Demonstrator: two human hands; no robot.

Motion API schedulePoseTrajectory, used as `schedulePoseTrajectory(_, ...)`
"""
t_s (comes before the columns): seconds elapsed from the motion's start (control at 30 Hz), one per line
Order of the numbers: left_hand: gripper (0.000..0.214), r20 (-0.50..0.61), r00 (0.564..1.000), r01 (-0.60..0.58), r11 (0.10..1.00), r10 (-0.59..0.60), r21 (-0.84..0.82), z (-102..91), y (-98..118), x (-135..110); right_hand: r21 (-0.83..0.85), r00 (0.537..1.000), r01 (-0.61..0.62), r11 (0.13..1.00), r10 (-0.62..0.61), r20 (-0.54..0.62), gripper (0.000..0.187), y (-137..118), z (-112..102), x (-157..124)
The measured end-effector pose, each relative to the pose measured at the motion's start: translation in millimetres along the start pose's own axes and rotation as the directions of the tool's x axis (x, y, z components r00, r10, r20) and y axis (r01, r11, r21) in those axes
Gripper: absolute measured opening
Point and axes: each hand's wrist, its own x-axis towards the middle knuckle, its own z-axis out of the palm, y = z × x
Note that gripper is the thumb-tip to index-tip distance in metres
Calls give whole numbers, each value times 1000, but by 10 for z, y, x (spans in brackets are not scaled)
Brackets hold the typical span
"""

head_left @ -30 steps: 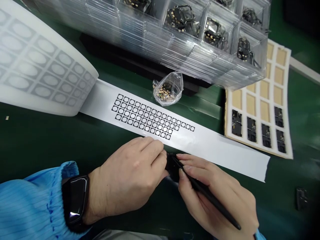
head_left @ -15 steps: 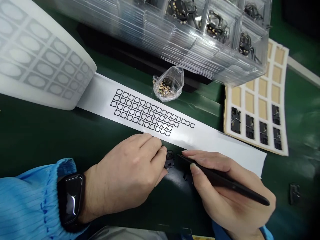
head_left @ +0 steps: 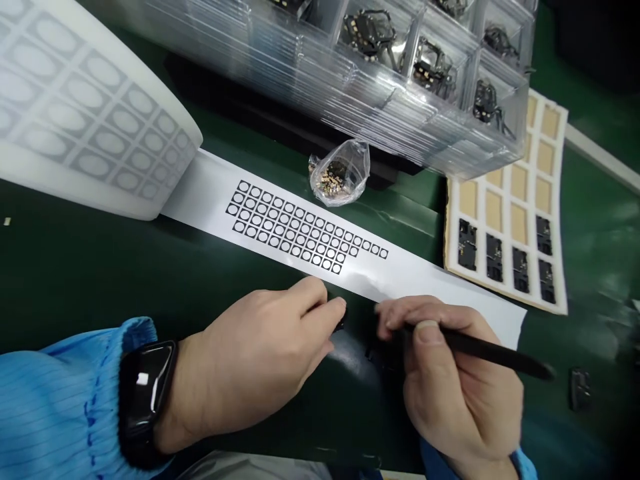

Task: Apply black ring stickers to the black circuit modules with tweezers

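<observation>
My left hand [head_left: 260, 353] rests on the green mat with its fingers curled, pinching a small black part [head_left: 341, 324] of which only an edge shows at the fingertips. My right hand [head_left: 455, 373] is closed round black tweezers [head_left: 493, 355]; their rear end points right and their tips are hidden under my fingers. The two hands lie a little apart. Just beyond them runs a white paper strip [head_left: 425, 283] printed with rows of small black squares with white round centres [head_left: 300, 230].
The strip unrolls from a white roll of oval labels [head_left: 85, 113] at left. A small plastic bag of tiny parts [head_left: 340, 175] lies behind it. Stacked clear trays [head_left: 350, 73] hold black components. A card with black parts [head_left: 505, 220] is at right; one loose black part [head_left: 580, 389] lies on the mat.
My right hand drew away from the left and rolled over, so the tweezers' rear end now points right. The black part is more hidden under my left fingertips.
</observation>
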Motion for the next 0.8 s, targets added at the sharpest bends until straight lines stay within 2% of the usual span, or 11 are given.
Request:
schedulePoseTrajectory(0.1,26,11,995,97,964,-97,-248,-55,9,46,-179,986,-40,983,67,151,18,-68,-14,47)
schedulePoseTrajectory(0.17,23,38,993,122,927,-116,-356,-74,28,71,-177,968,-72,982,112,226,25,-109,-15,74)
schedulePoseTrajectory(0.27,19,48,993,116,901,-105,-418,-52,69,86,-99,945,-123,987,147,291,23,-135,3,92)
schedulePoseTrajectory(0.5,25,-11,995,87,903,-101,-421,22,135,60,-103,934,-172,980,196,298,17,-102,14,63)
schedulePoseTrajectory(0.8,29,-58,996,42,912,-72,-408,63,149,61,-192,954,-118,974,165,250,12,-112,54,85)
